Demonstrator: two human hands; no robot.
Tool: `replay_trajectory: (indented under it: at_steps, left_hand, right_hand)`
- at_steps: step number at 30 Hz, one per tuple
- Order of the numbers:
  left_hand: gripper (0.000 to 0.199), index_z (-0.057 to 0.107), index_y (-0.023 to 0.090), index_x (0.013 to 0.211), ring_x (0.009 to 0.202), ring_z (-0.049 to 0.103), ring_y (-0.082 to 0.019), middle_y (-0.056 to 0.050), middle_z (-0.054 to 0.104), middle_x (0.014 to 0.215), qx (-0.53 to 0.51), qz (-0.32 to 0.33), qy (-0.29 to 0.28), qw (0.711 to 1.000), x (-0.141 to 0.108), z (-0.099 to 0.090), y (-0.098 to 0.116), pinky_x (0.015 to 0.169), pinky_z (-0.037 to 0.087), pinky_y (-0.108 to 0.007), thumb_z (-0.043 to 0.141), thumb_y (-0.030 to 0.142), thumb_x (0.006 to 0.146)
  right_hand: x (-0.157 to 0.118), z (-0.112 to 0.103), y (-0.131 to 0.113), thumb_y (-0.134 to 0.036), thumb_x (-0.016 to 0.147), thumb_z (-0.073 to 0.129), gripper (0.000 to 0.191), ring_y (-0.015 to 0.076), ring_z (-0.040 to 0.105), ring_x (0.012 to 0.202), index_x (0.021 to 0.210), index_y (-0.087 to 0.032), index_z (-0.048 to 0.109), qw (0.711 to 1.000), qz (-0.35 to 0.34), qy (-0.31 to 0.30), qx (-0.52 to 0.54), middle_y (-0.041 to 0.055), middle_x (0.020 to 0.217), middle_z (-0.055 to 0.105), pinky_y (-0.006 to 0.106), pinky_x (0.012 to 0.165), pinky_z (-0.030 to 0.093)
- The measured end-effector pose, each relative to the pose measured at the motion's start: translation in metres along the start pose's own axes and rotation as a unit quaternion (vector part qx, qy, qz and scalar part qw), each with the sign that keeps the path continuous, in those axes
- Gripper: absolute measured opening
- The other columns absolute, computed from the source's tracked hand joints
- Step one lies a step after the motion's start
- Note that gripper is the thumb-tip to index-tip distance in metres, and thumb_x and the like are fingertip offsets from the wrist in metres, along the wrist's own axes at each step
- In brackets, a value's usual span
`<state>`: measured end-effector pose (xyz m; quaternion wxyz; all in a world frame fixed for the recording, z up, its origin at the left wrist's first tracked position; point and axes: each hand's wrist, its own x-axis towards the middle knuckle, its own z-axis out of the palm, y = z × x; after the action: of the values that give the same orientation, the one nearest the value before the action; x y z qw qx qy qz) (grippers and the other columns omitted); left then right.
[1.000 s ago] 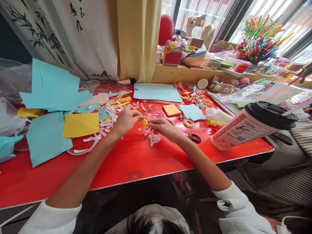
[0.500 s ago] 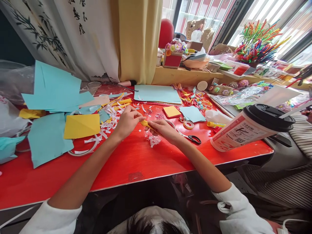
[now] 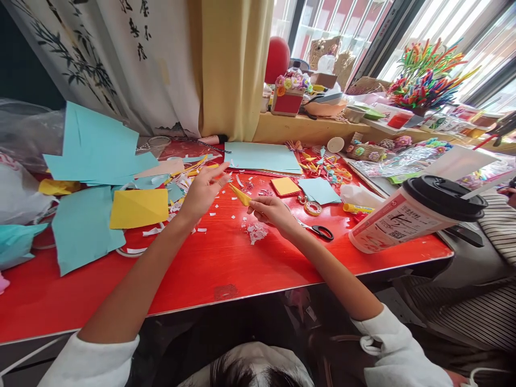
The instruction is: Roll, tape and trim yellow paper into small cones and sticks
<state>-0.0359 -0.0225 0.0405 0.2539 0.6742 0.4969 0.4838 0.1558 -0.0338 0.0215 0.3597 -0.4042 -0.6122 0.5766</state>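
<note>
A small piece of folded yellow paper (image 3: 241,194) is pinched in my right hand (image 3: 271,214), its pointed end aimed up and left. My left hand (image 3: 205,191) is apart from it, fingers spread, over the white paper scraps. Below the folded piece lies a little heap of shredded white paper (image 3: 257,232). Black-handled scissors (image 3: 321,231) rest beyond my right hand, partly covered by it. A stack of yellow square paper (image 3: 285,186) and light blue paper squares (image 3: 319,190) lie just behind.
Light blue sheets (image 3: 86,226) and a yellow sheet (image 3: 139,208) cover the red table's (image 3: 193,279) left side. A large paper cup (image 3: 397,217) with a black lid stands near the right edge. A tape roll (image 3: 313,208) and yellow marker (image 3: 357,208) lie near it.
My left hand has let go of the folded yellow paper and moved left, its fingers opening. The paper's point now shows, held by my right hand alone.
</note>
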Motion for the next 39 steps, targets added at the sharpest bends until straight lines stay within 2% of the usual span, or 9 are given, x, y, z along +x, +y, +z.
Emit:
replay_trajectory:
  at_steps: [6, 11, 16, 20, 25, 28, 32, 35, 39]
  left_hand:
    - [0.046, 0.068, 0.017, 0.094, 0.074, 0.055, -0.017, -0.004, 0.065, 0.079, -0.03, -0.07, -0.078, 0.994, 0.0, -0.001, 0.0, 0.065, 0.04, -0.026, 0.054, 0.058, 0.077]
    - [0.043, 0.067, 0.014, 0.091, 0.07, 0.055, -0.014, -0.005, 0.065, 0.078, -0.077, -0.081, -0.058, 0.992, -0.001, 0.007, -0.004, 0.063, 0.04, -0.025, 0.064, 0.052, 0.071]
    - [0.036, 0.067, 0.015, 0.089, 0.066, 0.053, -0.012, -0.002, 0.063, 0.074, -0.095, -0.072, -0.061, 0.991, -0.001, 0.008, -0.005, 0.062, 0.04, -0.024, 0.065, 0.046, 0.072]
    - [0.028, 0.066, 0.015, 0.085, 0.073, 0.057, -0.014, -0.003, 0.064, 0.077, -0.079, -0.053, -0.069, 0.993, -0.001, 0.009, -0.003, 0.069, 0.042, -0.026, 0.064, 0.041, 0.074]
    - [0.02, 0.062, 0.017, 0.09, 0.076, 0.058, -0.015, -0.003, 0.064, 0.084, -0.015, 0.029, -0.108, 0.994, -0.005, 0.007, 0.005, 0.069, 0.044, -0.027, 0.056, 0.034, 0.082]
    - [0.02, 0.06, 0.019, 0.099, 0.091, 0.055, -0.018, -0.004, 0.063, 0.097, 0.117, 0.171, -0.103, 0.973, -0.008, 0.005, 0.009, 0.081, 0.042, -0.032, 0.055, 0.032, 0.085]
    - [0.015, 0.062, 0.016, 0.087, 0.087, 0.05, -0.021, -0.006, 0.062, 0.087, 0.311, 0.337, -0.069, 0.886, -0.009, 0.006, 0.005, 0.08, 0.04, -0.035, 0.051, 0.025, 0.088]
    - [0.018, 0.059, 0.015, 0.078, 0.08, 0.049, -0.02, -0.006, 0.059, 0.078, 0.364, 0.369, -0.043, 0.854, -0.008, 0.007, 0.001, 0.073, 0.041, -0.033, 0.046, 0.02, 0.089]
    - [0.017, 0.059, 0.016, 0.082, 0.083, 0.05, -0.021, -0.007, 0.06, 0.084, 0.39, 0.398, -0.026, 0.83, -0.011, 0.008, 0.002, 0.073, 0.041, -0.033, 0.046, 0.023, 0.089]
  right_hand:
    - [-0.001, 0.001, -0.002, -0.04, 0.079, 0.056, 0.028, 0.0052, 0.034, 0.046, 0.07, -0.014, 0.06, 1.0, -0.007, -0.001, -0.013, -0.0037, 0.053, 0.044, 0.022, 0.044, 0.021]
    - [-0.002, 0.0, -0.004, -0.038, 0.081, 0.055, 0.027, 0.0048, 0.034, 0.044, 0.069, -0.014, 0.059, 0.999, -0.013, -0.019, -0.023, -0.0049, 0.049, 0.042, 0.022, 0.044, 0.022]
    - [-0.005, 0.001, -0.01, -0.032, 0.082, 0.055, 0.022, 0.0039, 0.035, 0.042, 0.071, -0.014, 0.058, 0.999, -0.003, -0.035, -0.027, -0.0058, 0.048, 0.043, 0.02, 0.041, 0.025]
    - [-0.005, 0.002, -0.009, -0.036, 0.083, 0.054, 0.022, 0.0062, 0.052, 0.054, 0.086, -0.014, 0.059, 0.998, 0.011, -0.045, -0.03, 0.0011, 0.071, 0.059, 0.018, 0.048, 0.041]
    - [-0.001, 0.001, 0.003, -0.043, 0.089, 0.043, 0.032, 0.0113, 0.06, 0.062, 0.091, -0.015, 0.058, 0.987, -0.087, -0.004, -0.138, 0.005, 0.078, 0.062, 0.023, 0.054, 0.047]
    - [-0.003, -0.003, 0.005, -0.037, 0.094, 0.036, 0.032, 0.0115, 0.057, 0.063, 0.094, -0.015, 0.059, 0.912, -0.216, 0.073, -0.341, 0.0062, 0.079, 0.063, 0.024, 0.058, 0.044]
    - [-0.005, -0.009, 0.005, -0.031, 0.096, 0.033, 0.033, 0.0152, 0.059, 0.073, 0.105, -0.011, 0.058, 0.777, -0.32, 0.089, -0.535, 0.0108, 0.089, 0.065, 0.025, 0.062, 0.041]
    - [-0.005, -0.011, 0.006, -0.029, 0.096, 0.035, 0.032, 0.0147, 0.059, 0.072, 0.108, -0.011, 0.057, 0.727, -0.338, 0.076, -0.593, 0.0098, 0.089, 0.066, 0.025, 0.059, 0.039]
    - [-0.006, -0.009, 0.007, -0.019, 0.095, 0.032, 0.03, 0.0134, 0.059, 0.067, 0.105, -0.014, 0.059, 0.698, -0.32, 0.093, -0.634, 0.0082, 0.084, 0.067, 0.024, 0.057, 0.036]
